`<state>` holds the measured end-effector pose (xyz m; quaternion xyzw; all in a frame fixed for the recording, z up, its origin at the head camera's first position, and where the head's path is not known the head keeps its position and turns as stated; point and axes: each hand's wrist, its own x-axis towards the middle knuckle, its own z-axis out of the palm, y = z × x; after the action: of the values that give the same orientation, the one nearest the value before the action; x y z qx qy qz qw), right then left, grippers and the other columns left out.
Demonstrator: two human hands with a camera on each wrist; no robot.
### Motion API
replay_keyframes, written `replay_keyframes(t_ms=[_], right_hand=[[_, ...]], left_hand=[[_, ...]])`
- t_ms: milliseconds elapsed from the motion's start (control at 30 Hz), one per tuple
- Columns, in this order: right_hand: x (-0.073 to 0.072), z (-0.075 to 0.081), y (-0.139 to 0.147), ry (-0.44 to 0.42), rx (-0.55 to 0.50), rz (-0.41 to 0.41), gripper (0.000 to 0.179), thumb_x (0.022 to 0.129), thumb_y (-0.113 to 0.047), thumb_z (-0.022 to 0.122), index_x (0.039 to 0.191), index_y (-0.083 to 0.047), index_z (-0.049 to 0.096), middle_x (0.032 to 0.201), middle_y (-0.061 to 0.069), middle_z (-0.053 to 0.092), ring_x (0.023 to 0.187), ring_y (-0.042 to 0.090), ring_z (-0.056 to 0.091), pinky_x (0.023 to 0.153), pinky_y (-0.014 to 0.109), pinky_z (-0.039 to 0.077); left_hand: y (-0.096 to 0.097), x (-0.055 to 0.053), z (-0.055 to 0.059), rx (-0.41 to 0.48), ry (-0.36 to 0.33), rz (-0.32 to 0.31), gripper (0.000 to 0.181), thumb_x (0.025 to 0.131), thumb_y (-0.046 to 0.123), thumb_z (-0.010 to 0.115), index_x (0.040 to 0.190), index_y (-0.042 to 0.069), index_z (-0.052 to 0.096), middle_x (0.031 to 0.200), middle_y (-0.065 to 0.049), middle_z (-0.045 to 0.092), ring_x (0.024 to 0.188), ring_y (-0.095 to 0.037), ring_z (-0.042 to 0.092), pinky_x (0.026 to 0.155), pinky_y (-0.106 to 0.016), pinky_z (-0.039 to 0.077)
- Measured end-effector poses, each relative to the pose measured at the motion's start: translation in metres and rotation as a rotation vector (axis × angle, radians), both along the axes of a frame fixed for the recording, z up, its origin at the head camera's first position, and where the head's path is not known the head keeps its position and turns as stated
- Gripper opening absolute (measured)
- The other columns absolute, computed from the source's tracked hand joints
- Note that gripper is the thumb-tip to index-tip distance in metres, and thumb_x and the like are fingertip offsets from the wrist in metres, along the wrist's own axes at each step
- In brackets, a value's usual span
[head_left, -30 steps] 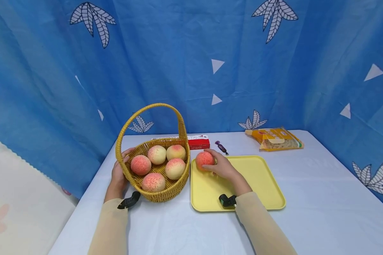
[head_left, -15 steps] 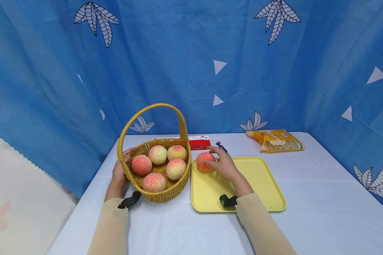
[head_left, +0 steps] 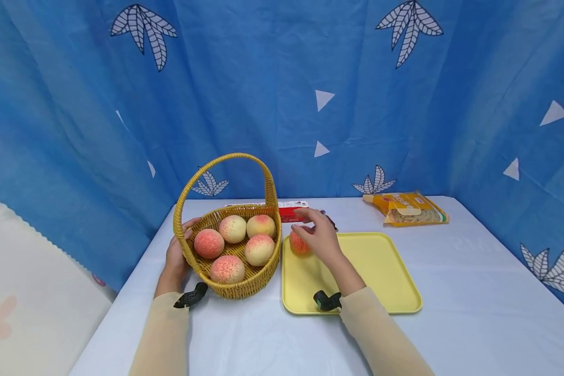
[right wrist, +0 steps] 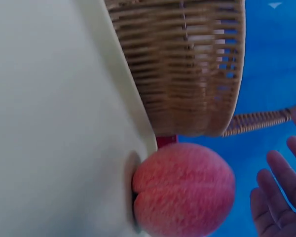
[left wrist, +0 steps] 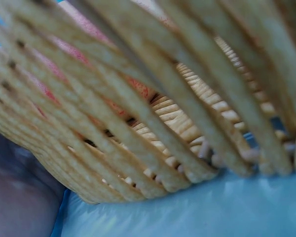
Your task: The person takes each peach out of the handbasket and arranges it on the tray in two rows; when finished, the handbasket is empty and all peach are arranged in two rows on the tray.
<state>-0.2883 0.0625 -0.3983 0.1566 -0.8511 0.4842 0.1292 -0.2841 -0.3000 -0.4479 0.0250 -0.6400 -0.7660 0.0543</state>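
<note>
A yellow woven basket point(head_left: 251, 286) with a tall hoop handle stands at the left of the table. Several peaches lie in it, among them a red one point(head_left: 209, 244) and a pale one point(head_left: 232, 229). My left hand point(head_left: 175, 256) holds the basket's left side, fingertips at the rim; the basket hides part of that hand. On the left end of a yellow tray point(head_left: 371, 271) sits one red peach point(right wrist: 185, 190). My right hand point(head_left: 323, 241) hovers above this peach with fingers apart from it, and partly covers it in the head view.
Behind the basket lies a red and white box point(head_left: 291, 214). A dark wrapped candy point(head_left: 331, 222) is partly hidden behind the right hand. An orange food bag point(head_left: 411, 209) lies at the back right. Blue curtains point(head_left: 244, 94) surround the table.
My right hand has let go of the red peach, leaving it on the tray, then lifted and shifted slightly left. The left hand and basket stay in place.
</note>
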Motion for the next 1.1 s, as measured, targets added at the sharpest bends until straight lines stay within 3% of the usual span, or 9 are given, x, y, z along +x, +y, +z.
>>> replay_keyframes(t_ms=[133, 267, 400, 600, 800, 1100], right_hand=[[0.007, 0.003, -0.012, 0.013, 0.008, 0.078, 0.041, 0.091, -0.02, 0.073, 0.13, -0.017, 0.062, 0.125, 0.011, 0.063, 0.107, 0.033, 0.065, 0.089, 0.044, 0.057], [0.014, 0.003, -0.024, 0.03, 0.082, 0.144, 0.046, 0.09, -0.024, 0.074, 0.134, -0.018, 0.06, 0.129, 0.008, 0.062, 0.105, 0.03, 0.06, 0.085, 0.045, 0.054], [0.02, 0.003, -0.034, 0.052, 0.161, 0.2, 0.048, 0.091, -0.029, 0.073, 0.137, -0.021, 0.058, 0.134, 0.002, 0.06, 0.116, 0.025, 0.057, 0.092, 0.044, 0.051], [0.024, -0.001, -0.042, -0.006, 0.162, 0.295, 0.053, 0.092, -0.03, 0.072, 0.141, -0.026, 0.055, 0.137, 0.0, 0.06, 0.122, 0.025, 0.056, 0.103, 0.047, 0.047], [0.02, -0.004, -0.045, -0.062, 0.312, 0.35, 0.058, 0.093, -0.038, 0.069, 0.147, -0.032, 0.049, 0.15, -0.003, 0.05, 0.138, 0.025, 0.044, 0.113, 0.051, 0.037], [0.008, 0.009, -0.052, -0.102, 0.562, 0.447, 0.063, 0.093, -0.045, 0.065, 0.15, -0.028, 0.046, 0.15, 0.002, 0.047, 0.132, 0.023, 0.039, 0.108, 0.047, 0.041]], left_hand=[[0.0, -0.001, -0.001, -0.002, 0.008, 0.001, 0.046, 0.108, 0.026, 0.032, 0.151, 0.014, 0.041, 0.149, -0.002, 0.043, 0.135, -0.012, 0.04, 0.099, -0.014, 0.04], [0.001, 0.0, -0.002, 0.007, 0.017, 0.006, 0.046, 0.108, 0.028, 0.033, 0.151, 0.014, 0.041, 0.149, -0.002, 0.043, 0.135, -0.012, 0.04, 0.1, -0.015, 0.039], [0.002, 0.0, -0.002, 0.016, 0.015, 0.011, 0.046, 0.109, 0.027, 0.033, 0.151, 0.013, 0.041, 0.148, -0.001, 0.044, 0.134, -0.011, 0.04, 0.102, -0.016, 0.038], [0.004, 0.001, -0.001, 0.012, 0.006, 0.008, 0.045, 0.109, 0.025, 0.032, 0.151, 0.012, 0.04, 0.151, -0.003, 0.041, 0.136, -0.012, 0.039, 0.102, -0.015, 0.039], [0.006, 0.001, 0.0, 0.0, -0.007, -0.001, 0.045, 0.108, 0.022, 0.031, 0.151, 0.012, 0.04, 0.154, -0.007, 0.039, 0.137, -0.015, 0.04, 0.1, -0.014, 0.041], [0.005, 0.001, -0.001, 0.014, -0.009, 0.025, 0.044, 0.107, 0.021, 0.032, 0.15, 0.013, 0.042, 0.149, -0.004, 0.043, 0.135, -0.013, 0.041, 0.101, -0.016, 0.04]])
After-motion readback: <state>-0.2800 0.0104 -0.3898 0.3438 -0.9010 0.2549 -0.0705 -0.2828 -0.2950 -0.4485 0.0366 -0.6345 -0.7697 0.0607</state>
